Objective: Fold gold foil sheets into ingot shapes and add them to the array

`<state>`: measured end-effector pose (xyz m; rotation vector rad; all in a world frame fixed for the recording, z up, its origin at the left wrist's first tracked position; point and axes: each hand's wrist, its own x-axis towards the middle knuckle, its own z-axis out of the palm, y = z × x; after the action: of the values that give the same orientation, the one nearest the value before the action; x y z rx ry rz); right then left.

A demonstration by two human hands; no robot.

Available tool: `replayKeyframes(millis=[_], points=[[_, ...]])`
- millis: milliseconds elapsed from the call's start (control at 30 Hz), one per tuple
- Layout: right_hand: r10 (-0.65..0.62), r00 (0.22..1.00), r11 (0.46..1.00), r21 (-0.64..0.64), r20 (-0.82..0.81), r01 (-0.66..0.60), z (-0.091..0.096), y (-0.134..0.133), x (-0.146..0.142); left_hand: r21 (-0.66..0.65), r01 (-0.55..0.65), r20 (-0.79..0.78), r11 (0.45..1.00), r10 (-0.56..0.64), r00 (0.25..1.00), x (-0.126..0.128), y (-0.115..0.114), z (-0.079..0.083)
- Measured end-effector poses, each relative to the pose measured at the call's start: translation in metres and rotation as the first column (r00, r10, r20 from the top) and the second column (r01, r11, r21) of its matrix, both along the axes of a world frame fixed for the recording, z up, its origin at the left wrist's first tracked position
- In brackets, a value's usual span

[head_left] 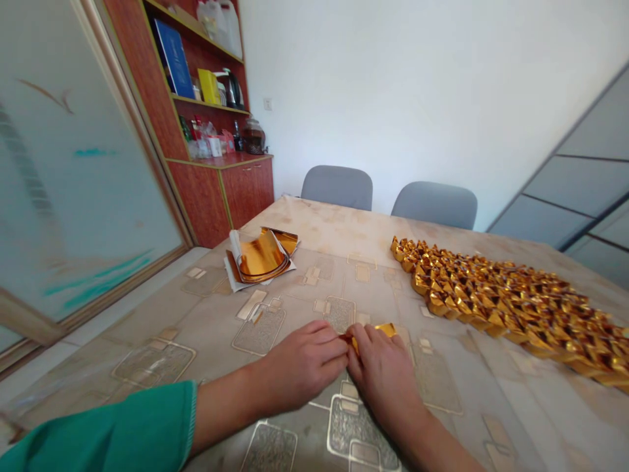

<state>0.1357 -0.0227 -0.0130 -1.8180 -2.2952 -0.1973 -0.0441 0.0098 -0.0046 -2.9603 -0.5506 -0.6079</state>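
A small piece of gold foil paper lies on the table right in front of me, pinched between both hands. My left hand has its fingers curled and pressed on the paper's left end. My right hand is closed on the paper from the right, and only the paper's far edge shows past its fingers. A large heap of finished folded gold pieces spreads over the right side of the table. A stack of flat gold foil sheets on white paper sits at the far left of the table.
The table has a beige patterned cover. Two grey chairs stand at its far side. A red-brown wooden cabinet with shelves of bottles and boxes stands at the back left beside a frosted glass door.
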Motion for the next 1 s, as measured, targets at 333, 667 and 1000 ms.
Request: replayKeyframes(millis=[333, 667, 1000], points=[[0.057, 0.998, 0.998, 0.022, -0.017, -0.057, 0.0, -0.006, 0.01, -0.11, -0.028, -0.04, 0.994, 0.024, 0.999, -0.014, -0.009, -0.008], [0.123, 0.992, 0.992, -0.025, -0.015, -0.124, 0.01, -0.007, 0.014, -0.099, -0.12, -0.044, 0.988, 0.116, 0.992, -0.011, -0.008, -0.005], [0.158, 0.987, 0.986, -0.058, 0.016, -0.157, 0.014, -0.007, 0.016, 0.035, -0.105, -0.142, 0.994, 0.109, 0.984, -0.015, -0.006, 0.0]])
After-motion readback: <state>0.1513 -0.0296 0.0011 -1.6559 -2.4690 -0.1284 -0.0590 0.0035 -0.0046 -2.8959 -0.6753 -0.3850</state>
